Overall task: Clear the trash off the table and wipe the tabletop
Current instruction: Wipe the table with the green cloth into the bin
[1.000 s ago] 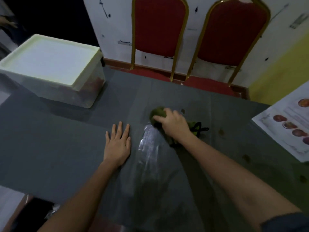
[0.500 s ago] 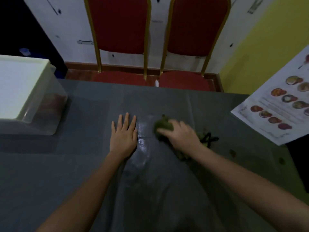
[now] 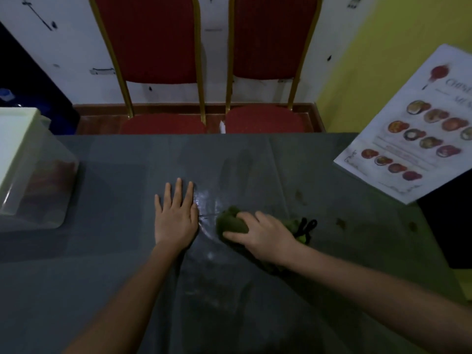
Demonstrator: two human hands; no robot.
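Your right hand [image 3: 263, 236] is curled over a bunched green cloth [image 3: 231, 222] and presses it down on the gray tabletop [image 3: 115, 251], so your fingers and thumb grip the cloth while you rub. You likely hold it in a ball like this so you can push hard on one spot. Your left hand [image 3: 176, 215] lies flat just beside the cloth, fingers straight and a little spread, holding nothing. It probably rests there to keep you steady and to hold the thin table cover still as you wipe. Between your two hands the tabletop shines wet [image 3: 207, 200], so that part looks freshly wiped. A black loop [image 3: 307, 226] sticks out from the cloth behind your right hand. To the right of it, a few small dark spots [image 3: 339, 222] sit on the tabletop, so I think the wiping is not done there yet. I see no loose trash on the table. A clear plastic box with a pale lid [image 3: 28, 159] sits at the left edge, well apart from your hands. A menu sheet with food pictures [image 3: 413, 139] lies at the right corner, partly over the edge. Its big words are cut off and blurry; I can make out letters like "CHIN" at the top, nothing more. Two red chairs [image 3: 153, 42] stand behind the table.
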